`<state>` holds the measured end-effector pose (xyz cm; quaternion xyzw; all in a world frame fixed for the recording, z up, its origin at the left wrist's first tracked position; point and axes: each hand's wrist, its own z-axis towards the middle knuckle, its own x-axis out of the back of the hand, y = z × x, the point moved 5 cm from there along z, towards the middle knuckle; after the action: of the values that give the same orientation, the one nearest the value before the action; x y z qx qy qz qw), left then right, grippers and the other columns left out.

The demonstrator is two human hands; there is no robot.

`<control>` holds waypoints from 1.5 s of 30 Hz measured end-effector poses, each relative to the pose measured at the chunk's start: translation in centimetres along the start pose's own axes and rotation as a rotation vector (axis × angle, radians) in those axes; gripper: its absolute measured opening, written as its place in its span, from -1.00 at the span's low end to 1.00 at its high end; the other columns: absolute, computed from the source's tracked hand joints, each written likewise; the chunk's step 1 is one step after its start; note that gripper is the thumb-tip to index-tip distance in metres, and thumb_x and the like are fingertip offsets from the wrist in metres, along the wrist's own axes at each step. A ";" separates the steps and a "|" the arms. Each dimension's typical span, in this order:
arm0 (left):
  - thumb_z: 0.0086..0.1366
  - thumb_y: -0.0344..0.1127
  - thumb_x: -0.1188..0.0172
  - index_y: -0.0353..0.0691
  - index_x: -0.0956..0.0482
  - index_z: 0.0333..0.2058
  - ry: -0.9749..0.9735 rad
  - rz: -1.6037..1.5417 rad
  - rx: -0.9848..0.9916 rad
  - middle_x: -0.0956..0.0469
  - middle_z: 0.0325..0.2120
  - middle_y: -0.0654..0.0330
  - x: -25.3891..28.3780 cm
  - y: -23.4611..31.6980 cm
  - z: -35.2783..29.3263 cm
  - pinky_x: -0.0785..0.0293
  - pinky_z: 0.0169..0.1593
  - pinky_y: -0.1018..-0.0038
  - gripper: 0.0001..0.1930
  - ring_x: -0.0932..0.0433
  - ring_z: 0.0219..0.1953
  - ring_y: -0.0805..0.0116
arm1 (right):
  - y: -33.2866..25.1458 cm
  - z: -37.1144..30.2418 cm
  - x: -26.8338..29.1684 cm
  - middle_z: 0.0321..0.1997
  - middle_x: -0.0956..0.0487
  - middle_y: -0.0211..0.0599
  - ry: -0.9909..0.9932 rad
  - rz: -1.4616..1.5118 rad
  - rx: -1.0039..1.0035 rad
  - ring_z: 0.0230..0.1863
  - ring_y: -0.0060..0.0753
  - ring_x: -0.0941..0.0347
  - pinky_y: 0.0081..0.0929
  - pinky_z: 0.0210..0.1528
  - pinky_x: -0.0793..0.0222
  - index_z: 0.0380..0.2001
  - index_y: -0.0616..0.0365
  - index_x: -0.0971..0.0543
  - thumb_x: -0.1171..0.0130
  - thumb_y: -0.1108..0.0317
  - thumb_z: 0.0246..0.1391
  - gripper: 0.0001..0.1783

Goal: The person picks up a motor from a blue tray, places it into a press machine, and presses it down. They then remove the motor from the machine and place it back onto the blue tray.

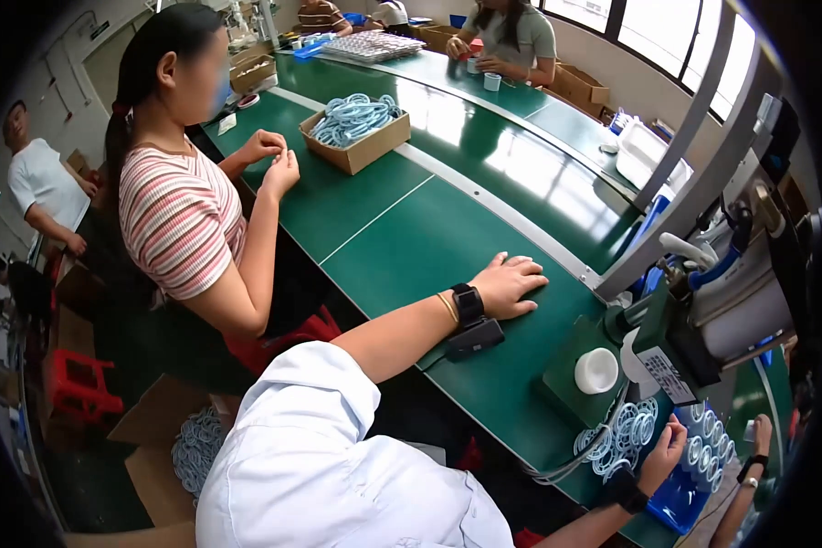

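Observation:
My left hand (pixel 510 285) lies flat on the green tabletop (pixel 374 242), fingers spread, nothing under or in it that shows. A black watch and a gold-coloured bracelet circle that wrist. Next to it is a small black box-like device (pixel 475 339) with a cable. At the lower right my right hand (pixel 662 458) has its fingers curled together, between a heap of pale-blue coiled cables or rings (pixel 623 431) and a blue tray (pixel 674 505). Whatever its fingertips hold is too small to tell. Several pale ring-shaped pieces (pixel 703 447) fill the tray's far part.
A bench machine (pixel 671 352) with a green base and a white round cup (pixel 596 371) stands between my hands. A grey metal post (pixel 653 233) rises behind it. Left, a co-worker (pixel 187 215) sits beside a carton (pixel 363 151) of blue coils. Another person's hand (pixel 758 434) shows far right.

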<state>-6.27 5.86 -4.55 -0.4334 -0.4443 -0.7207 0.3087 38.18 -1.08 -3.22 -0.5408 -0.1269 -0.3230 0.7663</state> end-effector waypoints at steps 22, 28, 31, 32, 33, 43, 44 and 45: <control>0.15 -0.05 -0.16 -0.05 -0.35 0.11 -0.072 -0.028 0.020 -0.22 0.19 0.13 -0.3 -0.4 0.9 0.07 0.27 -0.13 -0.45 -0.04 0.31 0.13 | 3.8 0.5 1.6 -0.18 -0.47 -0.30 0.143 0.240 -0.036 -0.12 -0.51 -0.32 -0.57 0.04 -0.19 -0.29 0.26 -0.40 0.10 0.39 0.25 -0.85; 0.20 -0.07 -0.12 -0.06 -0.31 0.14 -0.096 -0.001 0.008 -0.19 0.21 0.10 0.2 -0.2 0.5 0.08 0.27 -0.12 -0.46 -0.03 0.31 0.11 | 2.1 0.6 0.3 -0.27 -0.44 -0.38 0.056 0.168 -0.049 -0.19 -0.56 -0.31 -0.60 0.00 -0.20 -0.31 0.23 -0.41 0.09 0.39 0.24 -0.86; 0.20 -0.07 -0.12 -0.06 -0.31 0.14 -0.092 -0.009 -0.003 -0.19 0.21 0.10 0.1 -0.1 0.6 0.08 0.27 -0.12 -0.46 -0.03 0.31 0.11 | 1.7 0.5 0.2 -0.28 -0.44 -0.40 0.037 0.134 -0.048 -0.21 -0.57 -0.30 -0.61 -0.01 -0.20 -0.32 0.22 -0.41 0.09 0.40 0.24 -0.87; 0.20 -0.07 -0.12 -0.06 -0.31 0.14 -0.090 -0.010 0.003 -0.19 0.21 0.10 0.1 -0.2 0.6 0.08 0.27 -0.11 -0.46 -0.03 0.31 0.11 | 1.7 0.5 0.1 -0.28 -0.44 -0.40 0.035 0.158 -0.056 -0.21 -0.57 -0.31 -0.60 -0.01 -0.21 -0.33 0.22 -0.42 0.09 0.40 0.23 -0.87; 0.20 -0.08 -0.12 -0.06 -0.31 0.14 -0.089 -0.012 0.007 -0.19 0.20 0.11 0.1 -0.1 0.6 0.09 0.27 -0.10 -0.47 -0.04 0.31 0.11 | 1.7 0.5 0.1 -0.29 -0.44 -0.40 0.036 0.181 -0.063 -0.21 -0.57 -0.31 -0.60 -0.01 -0.21 -0.33 0.22 -0.42 0.08 0.40 0.23 -0.87; 0.20 -0.08 -0.13 -0.06 -0.31 0.14 -0.059 -0.016 -0.022 -0.21 0.19 0.11 -0.1 -0.3 0.6 0.09 0.29 -0.02 -0.46 -0.07 0.29 0.11 | 1.2 0.5 0.0 -0.29 -0.46 -0.38 0.050 0.282 -0.104 -0.22 -0.55 -0.32 -0.60 -0.01 -0.21 -0.35 0.23 -0.41 0.07 0.44 0.20 -0.90; 0.19 -0.07 -0.13 -0.06 -0.31 0.14 -0.060 -0.016 -0.019 -0.21 0.20 0.11 0.0 -0.4 0.6 0.09 0.28 -0.04 -0.46 -0.07 0.29 0.11 | 1.2 0.5 -0.2 -0.29 -0.46 -0.39 0.051 0.298 -0.109 -0.22 -0.55 -0.32 -0.60 -0.01 -0.21 -0.35 0.22 -0.41 0.07 0.44 0.20 -0.90; 0.19 -0.07 -0.13 -0.06 -0.32 0.13 -0.059 -0.016 -0.014 -0.20 0.20 0.11 0.0 -0.5 0.5 0.09 0.28 -0.07 -0.46 -0.06 0.29 0.11 | 1.1 0.5 -0.3 -0.29 -0.46 -0.39 0.050 0.313 -0.114 -0.22 -0.55 -0.32 -0.61 -0.02 -0.21 -0.35 0.22 -0.41 0.07 0.44 0.20 -0.90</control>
<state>-6.49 6.51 -4.63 -0.4531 -0.4518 -0.7132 0.2864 38.73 -0.28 -4.06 -0.5884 -0.0032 -0.2197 0.7782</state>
